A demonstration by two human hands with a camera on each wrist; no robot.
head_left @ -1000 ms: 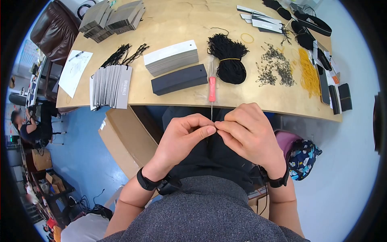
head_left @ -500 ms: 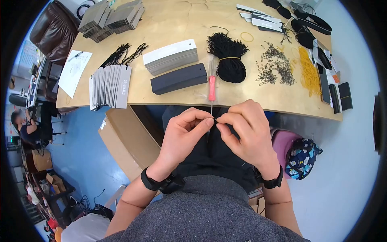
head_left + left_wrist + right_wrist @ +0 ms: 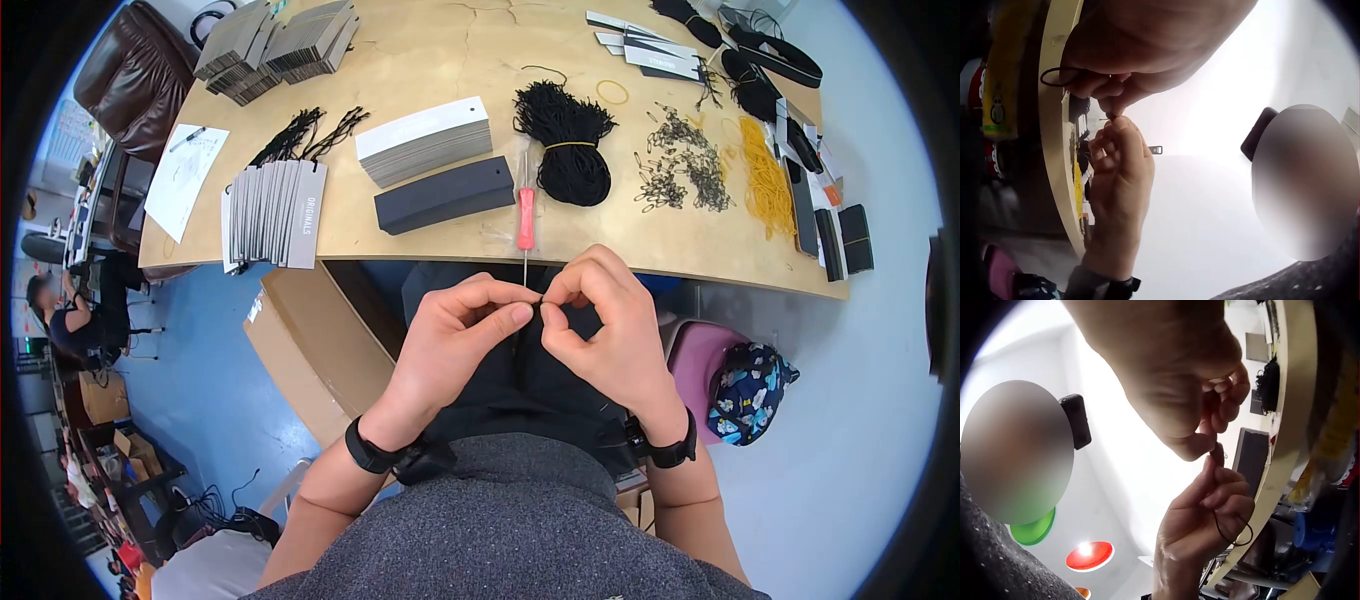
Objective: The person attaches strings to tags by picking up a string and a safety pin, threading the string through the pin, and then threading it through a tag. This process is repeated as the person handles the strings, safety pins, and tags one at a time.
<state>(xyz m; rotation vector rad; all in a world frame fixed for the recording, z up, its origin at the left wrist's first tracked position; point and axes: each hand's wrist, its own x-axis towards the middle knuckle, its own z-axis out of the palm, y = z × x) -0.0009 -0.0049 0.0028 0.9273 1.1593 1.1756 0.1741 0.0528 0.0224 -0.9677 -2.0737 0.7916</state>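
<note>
Closely pinched: thin dark cord [image 3: 541, 301]

Head view: left hand [image 3: 440, 340] and right hand [image 3: 608, 335], fingertips narrowed, hold it just off the near edge of the table [image 3: 620, 235]. Left wrist view: its loop [image 3: 1054, 85] shows beside the left hand. Right wrist view: the loop curves across that hand's fingers.

Workroom, part office, part light workshop. Evidence: wooden desk [image 3: 430, 65] bearing stacked printed card tags [image 3: 272, 215] left, bundled black cords [image 3: 575, 178] centre, red-handled tool [image 3: 526, 220], heaped metal pins [image 3: 690, 165] and yellow bands [image 3: 767, 185] right. Far left: brown leather chair [image 3: 135, 80]. Left: seated person [image 3: 78, 316], blue floor [image 3: 200, 340], cardboard boxes [image 3: 320, 345], black cables [image 3: 240, 517].
</note>
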